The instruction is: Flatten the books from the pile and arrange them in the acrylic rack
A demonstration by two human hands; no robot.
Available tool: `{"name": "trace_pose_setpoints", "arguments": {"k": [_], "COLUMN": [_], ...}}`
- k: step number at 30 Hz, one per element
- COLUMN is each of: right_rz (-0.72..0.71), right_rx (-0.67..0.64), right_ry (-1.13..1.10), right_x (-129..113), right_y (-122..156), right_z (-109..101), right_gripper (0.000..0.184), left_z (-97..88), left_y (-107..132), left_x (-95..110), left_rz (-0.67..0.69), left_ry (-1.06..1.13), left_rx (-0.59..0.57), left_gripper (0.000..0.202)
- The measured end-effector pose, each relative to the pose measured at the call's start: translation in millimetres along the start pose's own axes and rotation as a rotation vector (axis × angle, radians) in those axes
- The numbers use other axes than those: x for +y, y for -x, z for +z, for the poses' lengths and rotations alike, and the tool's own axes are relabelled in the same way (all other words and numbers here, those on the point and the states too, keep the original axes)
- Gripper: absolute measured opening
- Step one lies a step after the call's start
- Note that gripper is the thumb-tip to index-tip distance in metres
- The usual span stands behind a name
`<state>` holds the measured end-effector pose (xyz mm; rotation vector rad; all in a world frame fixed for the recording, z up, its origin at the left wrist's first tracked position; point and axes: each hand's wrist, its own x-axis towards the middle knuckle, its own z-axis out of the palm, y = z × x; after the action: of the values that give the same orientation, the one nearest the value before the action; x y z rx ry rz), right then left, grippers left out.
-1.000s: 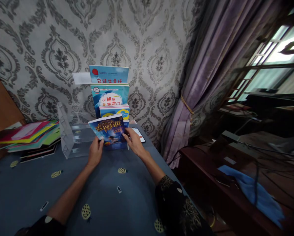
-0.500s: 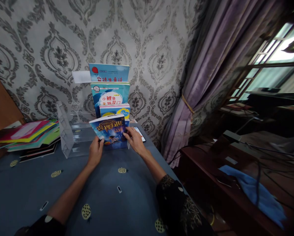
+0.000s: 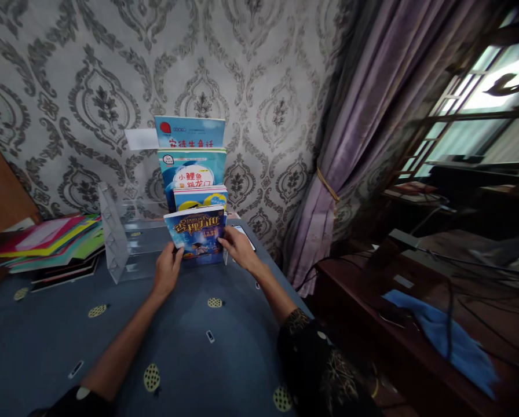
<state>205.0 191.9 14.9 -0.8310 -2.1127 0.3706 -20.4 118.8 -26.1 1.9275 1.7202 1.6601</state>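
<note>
A dark blue book (image 3: 196,234) with gold lettering stands in the front tier of a clear acrylic rack (image 3: 116,243). My left hand (image 3: 167,272) grips its lower left corner, thumb on the cover. My right hand (image 3: 241,248) holds its right edge with fingers curled round it. Behind it, three more books rise in steps: a blue and yellow one (image 3: 201,198), a teal one (image 3: 192,171) and a light blue one (image 3: 190,132) at the top.
A fanned stack of colourful books (image 3: 51,243) lies at the left on the blue patterned tablecloth (image 3: 190,353). A phone (image 3: 245,234) lies behind my right hand. Purple curtain (image 3: 350,133), dark side table with a blue cloth (image 3: 442,339) at right.
The dark blue book has turned more upright and squarer to the rack, settling into the front tier. Both hands keep their hold on it.
</note>
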Motion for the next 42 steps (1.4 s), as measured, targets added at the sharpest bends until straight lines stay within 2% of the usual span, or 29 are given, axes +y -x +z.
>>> {"name": "trace_pose_setpoints", "arguments": {"k": [10, 21, 28, 33, 42], "right_rz": [0.054, 0.049, 0.072, 0.092, 0.09], "right_rx": [-0.085, -0.107, -0.121, -0.138, -0.133], "right_ry": [0.079, 0.182, 0.215, 0.249, 0.257], "right_x": [0.5, -2.4, -1.4, -1.5, 2.5], "right_y": [-0.8, -0.1, 0.4, 1.6, 2.5], "right_z": [-5.4, -8.0, -6.8, -6.6, -4.3], "right_gripper": [0.009, 0.005, 0.007, 0.008, 0.01], "left_z": [-3.9, -2.1, -3.3, -3.7, -4.5], "left_y": [-2.1, 0.0, -0.2, -1.1, -0.8], "left_x": [2.7, 0.2, 1.8, 2.1, 3.5], "left_rz": [0.044, 0.017, 0.047, 0.104, 0.072], "left_ry": [-0.042, 0.0, -0.025, -0.106, -0.121], "left_rx": [0.013, 0.006, -0.012, 0.023, -0.003], "left_gripper": [0.025, 0.024, 0.022, 0.024, 0.022]}}
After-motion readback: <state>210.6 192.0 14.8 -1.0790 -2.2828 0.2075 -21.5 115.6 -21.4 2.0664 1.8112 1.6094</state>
